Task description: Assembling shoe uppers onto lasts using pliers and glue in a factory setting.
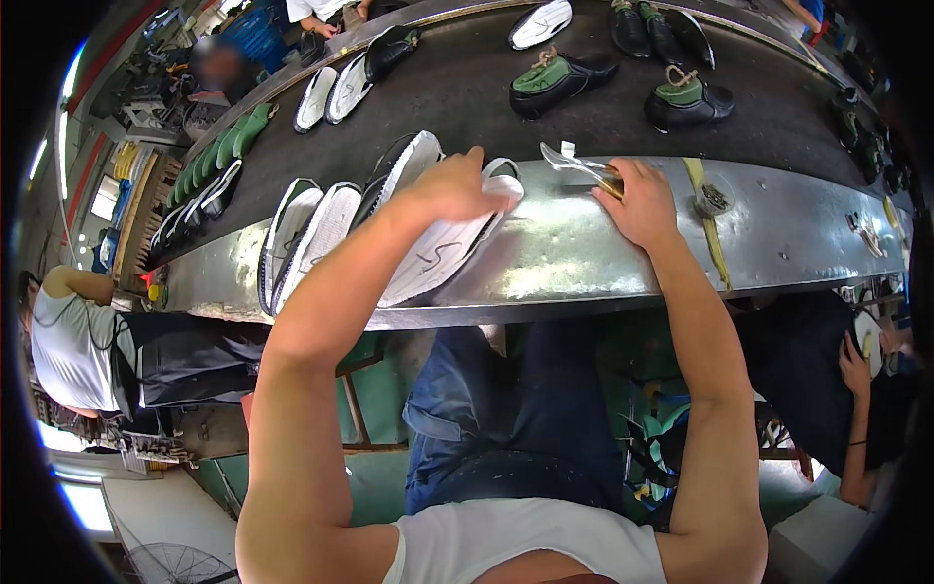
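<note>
My left hand (455, 192) is over the far end of a shoe upper (433, 261), which lies white underside up on the metal bench edge. Motion blurs its fingers, so their grip does not show clearly. My right hand (642, 206) is closed round the handle end of a silver tool (574, 164) with a curved tip and a yellowish part near the fingers; its exact kind is unclear. Left of my left forearm lie more shoe uppers (321, 238), white bottoms up. Another dark-edged one (413, 161) sits partly behind that forearm.
A yellow strap (708, 224) crosses the metal ledge (778, 224) beside a small clear cup (714, 200) of tiny dark bits. Black-and-green shoes (559, 83) stand on the dark belt (438, 88) beyond. People work at the left (83, 341) and right (827, 360).
</note>
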The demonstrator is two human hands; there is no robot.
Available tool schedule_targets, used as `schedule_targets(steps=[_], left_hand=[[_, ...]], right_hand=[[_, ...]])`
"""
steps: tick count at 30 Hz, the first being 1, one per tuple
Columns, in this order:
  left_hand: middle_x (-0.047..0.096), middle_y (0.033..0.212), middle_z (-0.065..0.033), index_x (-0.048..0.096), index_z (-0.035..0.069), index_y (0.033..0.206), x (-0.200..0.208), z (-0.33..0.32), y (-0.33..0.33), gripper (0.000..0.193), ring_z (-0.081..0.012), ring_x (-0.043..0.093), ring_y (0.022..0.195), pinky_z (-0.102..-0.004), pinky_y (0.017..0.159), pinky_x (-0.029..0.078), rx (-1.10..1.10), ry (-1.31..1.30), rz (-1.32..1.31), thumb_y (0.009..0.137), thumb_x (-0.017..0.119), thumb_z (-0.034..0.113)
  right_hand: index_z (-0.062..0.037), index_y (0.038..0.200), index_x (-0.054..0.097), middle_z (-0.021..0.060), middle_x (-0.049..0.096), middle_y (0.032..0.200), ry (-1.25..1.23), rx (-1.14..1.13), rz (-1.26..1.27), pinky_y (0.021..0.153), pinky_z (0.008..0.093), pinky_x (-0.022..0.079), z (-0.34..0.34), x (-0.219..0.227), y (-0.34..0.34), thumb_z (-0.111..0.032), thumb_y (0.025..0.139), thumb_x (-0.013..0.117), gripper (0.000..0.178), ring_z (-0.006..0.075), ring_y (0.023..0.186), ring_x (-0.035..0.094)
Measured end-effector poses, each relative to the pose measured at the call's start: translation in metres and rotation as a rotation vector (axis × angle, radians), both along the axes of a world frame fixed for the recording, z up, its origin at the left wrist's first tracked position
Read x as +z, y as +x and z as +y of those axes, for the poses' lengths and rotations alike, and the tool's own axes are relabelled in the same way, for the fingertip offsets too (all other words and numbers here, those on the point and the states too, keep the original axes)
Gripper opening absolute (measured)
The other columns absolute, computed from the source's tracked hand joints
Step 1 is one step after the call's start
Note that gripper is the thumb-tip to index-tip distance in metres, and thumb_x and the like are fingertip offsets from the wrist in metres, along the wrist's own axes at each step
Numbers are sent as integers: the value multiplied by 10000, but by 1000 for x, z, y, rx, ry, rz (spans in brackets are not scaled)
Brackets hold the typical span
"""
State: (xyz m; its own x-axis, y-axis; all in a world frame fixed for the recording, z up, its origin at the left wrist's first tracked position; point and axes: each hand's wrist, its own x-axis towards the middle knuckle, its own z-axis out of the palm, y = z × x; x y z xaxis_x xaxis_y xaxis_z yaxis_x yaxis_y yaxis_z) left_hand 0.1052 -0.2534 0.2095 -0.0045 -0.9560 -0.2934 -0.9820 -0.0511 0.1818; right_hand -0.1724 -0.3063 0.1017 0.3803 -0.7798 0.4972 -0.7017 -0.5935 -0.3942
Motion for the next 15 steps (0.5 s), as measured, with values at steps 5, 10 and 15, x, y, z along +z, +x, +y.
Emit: schedule_targets(steps=[5,10,15], left_hand=[[629,1304,-229,541,-16,1383,-14,-31,17,754,-343,601,1222,-389,1046,449,-14,68,94,860,711,500],[641,1284,-231,534,12,1391,15,32,11,709,-319,631,1172,-360,1010,470,-93,-221,398,875,738,453],[534,1411,-143,445,34,1470,2,212,-7,667,-224,509,1287,-361,1107,381,-77,-555,1005,889,735,184]], right_hand=[[-41,1129,630,126,680,1031,-42,-2,9,888,450,458,4,3,3,-315,834,752,420,329,997,634],[-44,1142,617,133,671,1018,-302,43,-29,895,445,435,10,-6,-12,-332,861,727,418,326,995,626],[-5,1137,599,130,685,934,251,96,-180,743,398,509,179,37,-30,-259,960,644,313,277,806,666]])
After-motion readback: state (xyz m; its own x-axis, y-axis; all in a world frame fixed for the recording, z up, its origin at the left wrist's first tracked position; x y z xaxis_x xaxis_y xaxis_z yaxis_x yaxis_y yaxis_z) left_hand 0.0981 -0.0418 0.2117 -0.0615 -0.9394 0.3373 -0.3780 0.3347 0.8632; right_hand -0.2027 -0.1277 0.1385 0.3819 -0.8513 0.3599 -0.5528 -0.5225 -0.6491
